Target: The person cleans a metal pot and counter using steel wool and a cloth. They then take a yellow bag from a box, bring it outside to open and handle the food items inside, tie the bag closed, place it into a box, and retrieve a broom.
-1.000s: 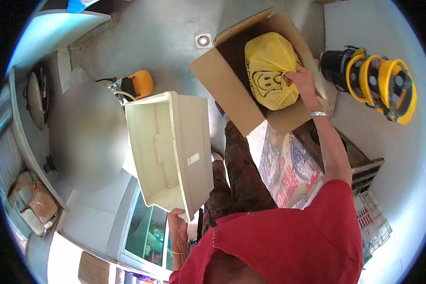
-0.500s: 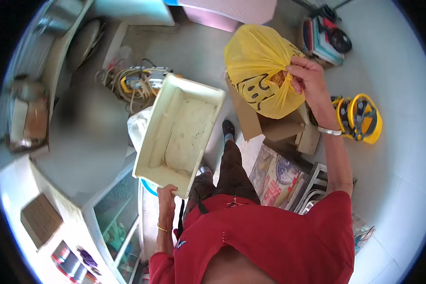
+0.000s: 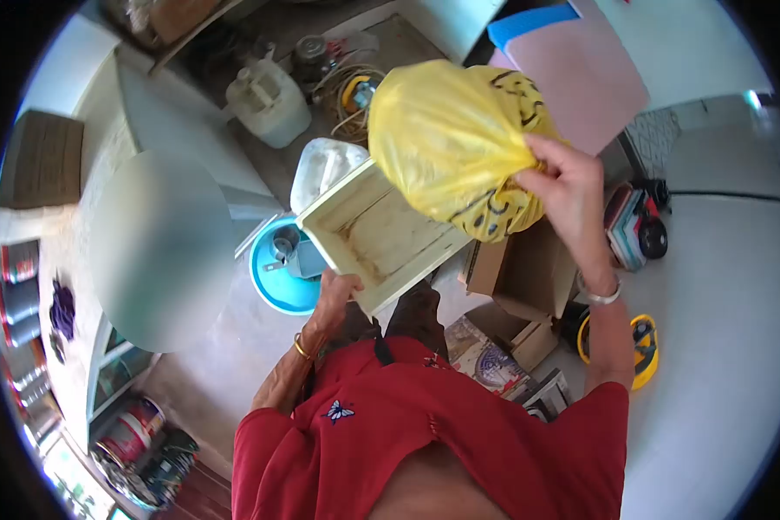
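Observation:
My left hand [image 3: 336, 299] grips the near end wall of a cream rectangular plastic bin [image 3: 381, 227], held tilted in front of my body. Gathered in the fingers of my right hand [image 3: 568, 182] is the neck of a full yellow plastic bag [image 3: 446, 139] with black printing. The bag hangs over the far right part of the bin and hides that end. Whether the bag rests on the bin, I cannot tell. What I can see of the bin's inside is bare and stained.
Below the bag stands an open cardboard box [image 3: 533, 269]. A blue basin [image 3: 284, 290] holding metal ware sits left of the bin, near a white jug [image 3: 269, 100] and a clear plastic container [image 3: 325, 169]. A yellow helmet [image 3: 643, 351] lies on the right.
The yellow bag has moved left from above the cardboard box to over the bin. My view has turned left, bringing the blue basin and white jug into sight.

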Motion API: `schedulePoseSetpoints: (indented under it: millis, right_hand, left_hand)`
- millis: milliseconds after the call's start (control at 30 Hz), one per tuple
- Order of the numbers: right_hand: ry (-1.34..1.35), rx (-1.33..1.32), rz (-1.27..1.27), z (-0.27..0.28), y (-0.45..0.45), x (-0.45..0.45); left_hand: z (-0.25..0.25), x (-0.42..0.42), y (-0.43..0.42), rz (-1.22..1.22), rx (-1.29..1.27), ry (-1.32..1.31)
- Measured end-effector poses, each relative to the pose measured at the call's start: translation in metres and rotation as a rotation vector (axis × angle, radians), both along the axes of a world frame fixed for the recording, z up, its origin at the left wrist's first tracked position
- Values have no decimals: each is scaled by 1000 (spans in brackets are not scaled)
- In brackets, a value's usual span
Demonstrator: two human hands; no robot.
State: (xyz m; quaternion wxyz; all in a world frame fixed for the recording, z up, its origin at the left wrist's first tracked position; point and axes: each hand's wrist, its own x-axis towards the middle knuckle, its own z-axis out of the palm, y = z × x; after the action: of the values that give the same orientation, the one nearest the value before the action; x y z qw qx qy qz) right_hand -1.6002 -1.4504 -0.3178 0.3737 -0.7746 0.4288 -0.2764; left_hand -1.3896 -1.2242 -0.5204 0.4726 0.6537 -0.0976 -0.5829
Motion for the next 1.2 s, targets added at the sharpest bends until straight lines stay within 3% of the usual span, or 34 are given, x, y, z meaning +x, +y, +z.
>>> schedulePoseSetpoints:
  millis: [33,67,100,167,233,500,767,967,1067,1200]
  right_hand:
    - [188,-228,16,-3,12,14]
    - [212,-359,93,-6,22,27]
    - [229,-489,171,-8,32,40]
    - [232,-545,276,-8,50,59]
    - [217,-659,407,-12,64,72]
    - [228,-898,561,-7,76,95]
    - [292,-1033,490,2,77,100]
    - [171,-875,507,9,63,103]
    - [157,-616,336,20,60,107]
    - [363,-783,352,24,40,105]
  left_hand:
    - [2,2,0,39,34,23]
    - [-5,9,6,-89,2,-5]
    - [-20,14,15,-57,8,2]
    - [-35,21,30,-471,-452,-838]
    - [-21,14,10,152,-259,135]
    - [-22,22,19,194,-239,132]
    - [-20,27,18,162,-273,115]
    - [-18,32,15,125,-314,85]
    - [-15,30,17,106,-338,64]
    - [-14,33,14,78,-365,35]
